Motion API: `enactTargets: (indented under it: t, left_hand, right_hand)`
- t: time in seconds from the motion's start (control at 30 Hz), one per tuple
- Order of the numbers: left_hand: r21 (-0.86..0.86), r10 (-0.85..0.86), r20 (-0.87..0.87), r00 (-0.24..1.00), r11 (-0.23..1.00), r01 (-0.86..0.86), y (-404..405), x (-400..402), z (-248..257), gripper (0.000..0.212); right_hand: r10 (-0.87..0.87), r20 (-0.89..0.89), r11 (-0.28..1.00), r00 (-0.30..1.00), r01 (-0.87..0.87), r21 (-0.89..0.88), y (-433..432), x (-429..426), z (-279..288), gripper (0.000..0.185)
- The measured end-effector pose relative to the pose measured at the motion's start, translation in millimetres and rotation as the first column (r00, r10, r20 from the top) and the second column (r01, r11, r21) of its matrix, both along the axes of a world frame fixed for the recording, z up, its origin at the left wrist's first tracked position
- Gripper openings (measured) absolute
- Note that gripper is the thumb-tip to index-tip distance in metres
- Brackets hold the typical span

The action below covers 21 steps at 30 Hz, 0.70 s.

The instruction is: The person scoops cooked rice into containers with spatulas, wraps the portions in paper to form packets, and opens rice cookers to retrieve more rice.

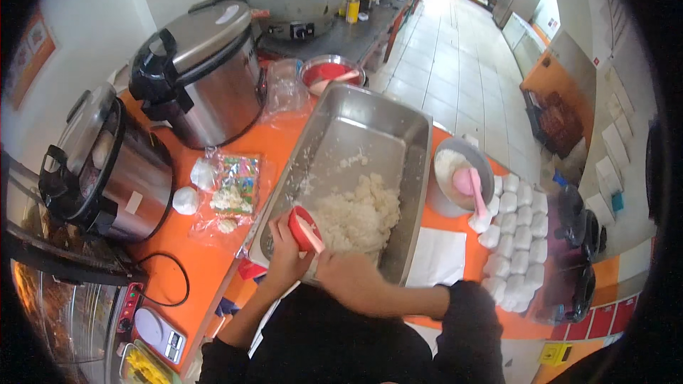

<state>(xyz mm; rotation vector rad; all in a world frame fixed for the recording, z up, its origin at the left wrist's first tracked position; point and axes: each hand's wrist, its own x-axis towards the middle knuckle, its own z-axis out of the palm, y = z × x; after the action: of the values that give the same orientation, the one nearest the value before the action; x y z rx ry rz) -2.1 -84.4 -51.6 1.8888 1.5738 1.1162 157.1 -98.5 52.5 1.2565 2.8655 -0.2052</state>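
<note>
My left hand [288, 253] holds a small red bowl [305, 229] tilted over the near left part of a deep steel pan [349, 136]. In my right hand [347, 277], a little blurred, is a pale pink rice paddle [312, 238], its blade in the mouth of the bowl. Cooked white rice [368, 213] lies heaped in the near half of the pan, with loose grains farther back. How much rice the bowl contains is hard to see. Right of the pan stands a grey tub [437, 194] of rice with a pink scoop or paddle [476, 194] across it.
White wrapped portions [515, 234] are stacked at right, beside white paper [437, 256]. On the left stand two steel rice cookers [213, 101], white bundles [185, 201], a plastic-covered packet with rice [232, 200] and a kitchen scale [160, 333]. A metal bowl [307, 66] sits behind the pan.
</note>
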Motion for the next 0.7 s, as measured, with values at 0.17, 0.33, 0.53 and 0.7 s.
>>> enactTargets:
  t: [0.17,0.33,0.53,0.7]
  left_hand:
    - [-0.116,-0.172,0.227,0.959,0.973,0.202,3.0,-55.7,30.3,0.093]
    - [0.041,-0.102,0.56,0.822,0.995,0.095,9.3,-63.2,-6.7,0.096]
    - [0.179,0.043,0.587,0.808,0.967,-0.182,5.3,-51.3,-31.7,0.096]
    - [0.077,0.204,0.557,0.805,0.953,-0.294,4.7,-48.6,-36.7,0.097]
  right_hand:
    - [-0.238,0.01,0.927,0.971,0.23,-0.297,82.5,47.5,22.4,0.034]
    - [-0.258,-0.021,0.893,0.966,0.23,-0.386,105.1,54.8,-85.0,0.039]
    - [-0.196,0.038,0.867,0.98,0.191,-0.46,94.1,-5.6,-108.2,0.041]
    - [-0.038,-0.031,0.893,0.999,0.02,-0.451,90.5,-0.9,-134.5,0.04]
